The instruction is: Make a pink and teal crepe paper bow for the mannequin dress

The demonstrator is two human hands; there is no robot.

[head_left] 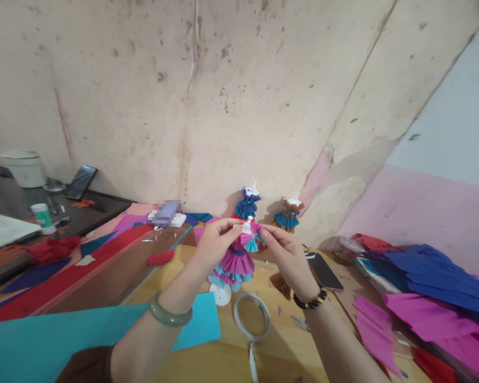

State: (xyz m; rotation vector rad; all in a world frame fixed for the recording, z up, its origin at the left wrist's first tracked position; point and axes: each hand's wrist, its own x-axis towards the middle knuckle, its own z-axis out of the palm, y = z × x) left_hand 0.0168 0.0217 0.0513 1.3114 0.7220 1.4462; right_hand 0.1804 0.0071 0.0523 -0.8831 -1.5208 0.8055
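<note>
A miniature dress form (236, 264) with a pleated pink and light-blue paper skirt stands upright on a round white base (220, 294). My left hand (219, 238) comes from the left, with thumb and forefinger closed on its white upper part, just under the small knob. From the right, my right hand (281, 247) pinches the edge of a pleated pink and turquoise paper piece (250, 240) against the form's front. Fingertips partly cover where paper and form meet. Behind, by the wall, are a blue-skirted dress form (248, 204) and a brown and teal one (288, 215).
A tape roll (252, 317) lies nearest me, with scissors (300, 322) to its right. Turquoise paper (199, 322) spreads left. Blue crepe paper (443, 276) and pink sheets (431, 314) pile up right. A phone (323, 270) lies behind my right wrist; a glue stick (43, 218) stands far left.
</note>
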